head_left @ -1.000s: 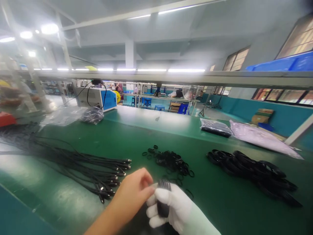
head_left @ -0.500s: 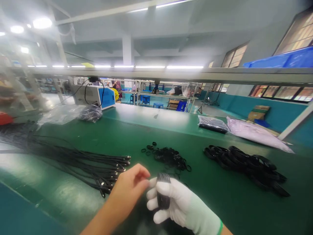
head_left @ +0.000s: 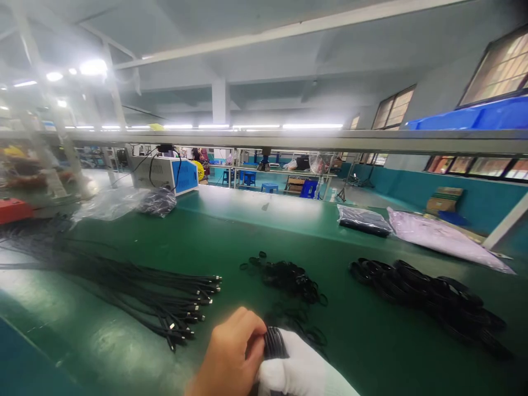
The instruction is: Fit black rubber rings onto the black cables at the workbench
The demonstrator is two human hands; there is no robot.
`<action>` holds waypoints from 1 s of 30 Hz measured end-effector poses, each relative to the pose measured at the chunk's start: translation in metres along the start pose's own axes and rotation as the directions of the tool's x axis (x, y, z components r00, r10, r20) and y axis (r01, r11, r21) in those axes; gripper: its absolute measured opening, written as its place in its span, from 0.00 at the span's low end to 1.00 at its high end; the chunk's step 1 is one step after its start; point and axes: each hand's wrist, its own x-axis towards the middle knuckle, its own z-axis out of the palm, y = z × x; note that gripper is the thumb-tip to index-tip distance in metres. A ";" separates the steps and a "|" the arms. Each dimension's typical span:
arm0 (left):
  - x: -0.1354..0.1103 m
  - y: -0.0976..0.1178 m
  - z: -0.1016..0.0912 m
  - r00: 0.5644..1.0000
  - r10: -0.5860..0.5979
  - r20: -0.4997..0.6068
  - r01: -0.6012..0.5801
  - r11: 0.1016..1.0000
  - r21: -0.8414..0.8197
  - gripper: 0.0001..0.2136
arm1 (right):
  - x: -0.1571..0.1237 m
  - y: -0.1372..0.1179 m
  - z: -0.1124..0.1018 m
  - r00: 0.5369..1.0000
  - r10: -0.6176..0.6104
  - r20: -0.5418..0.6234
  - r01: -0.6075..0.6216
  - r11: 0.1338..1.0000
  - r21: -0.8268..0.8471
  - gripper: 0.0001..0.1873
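A coiled black cable (head_left: 275,343) stands at the bottom centre, its loops side by side. My right hand (head_left: 303,366), in a white glove, is closed around it; the lower fingers are out of sight. Bare, my left hand (head_left: 235,349) has its thumb and fingers curled together at the left edge of the coil, and the fingertips are partly hidden. Just beyond the hands lies a pile of small black rings (head_left: 291,278), with some loose loops nearer the glove. Straight black cables with metal plugs (head_left: 185,300) are spread out left of my hands.
Coiled black cables (head_left: 429,300) are heaped on the right of the green table (head_left: 231,236). Farther back are a bagged black item (head_left: 365,220), a pink bag (head_left: 445,239), clear plastic bags (head_left: 109,203) and a blue-and-grey machine (head_left: 165,173). A metal rail (head_left: 264,142) crosses above.
Both hands have moved lower in the view, together with the coil. My left hand has closed in on the coil's edge. The camera has tipped slightly upward.
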 end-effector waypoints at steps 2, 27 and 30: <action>0.003 0.001 0.001 0.999 -0.048 0.020 0.049 0.998 -0.046 0.10 | 0.001 -0.001 -0.001 1.000 0.024 -0.008 -0.024 1.000 0.006 0.13; 0.011 -0.018 -0.031 0.867 -0.380 0.323 0.334 0.923 0.190 0.05 | -0.008 -0.006 -0.029 0.949 0.127 -0.290 -0.002 0.919 0.393 0.20; -0.002 -0.012 -0.021 0.824 -0.357 0.440 0.272 0.930 0.245 0.05 | -0.009 -0.013 -0.034 0.892 0.128 -0.434 0.024 0.944 0.328 0.22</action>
